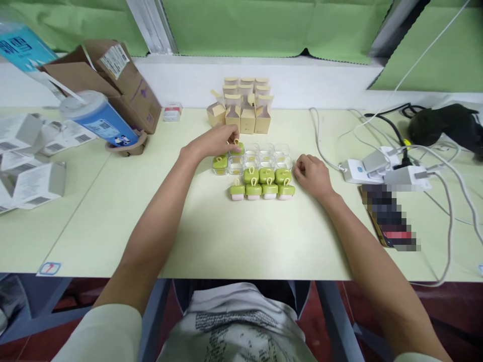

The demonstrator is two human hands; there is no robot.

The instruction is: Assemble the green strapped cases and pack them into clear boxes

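My left hand (222, 139) pinches a small green lid with a yellow loop (237, 149) at the back left corner of a group of little containers. Beside it stand several clear square cups (266, 160) in two rows, their tops uncovered. One green-lidded cup (220, 165) sits at the left end. In front are two rows of green-capped pieces with loops; the nearest row, such as this green-capped piece (253, 190), shows pale lower parts. My right hand (312, 175) rests on the table just right of the cups, fingers curled, with nothing visible in it.
Open cardboard boxes (248, 120) stand against the wall behind the cups. At left are a brown carton (139, 95), a blue tub (101, 123) and white boxes (37, 183). A power strip (362, 171), cables and a pixelated phone (390, 216) lie at right.
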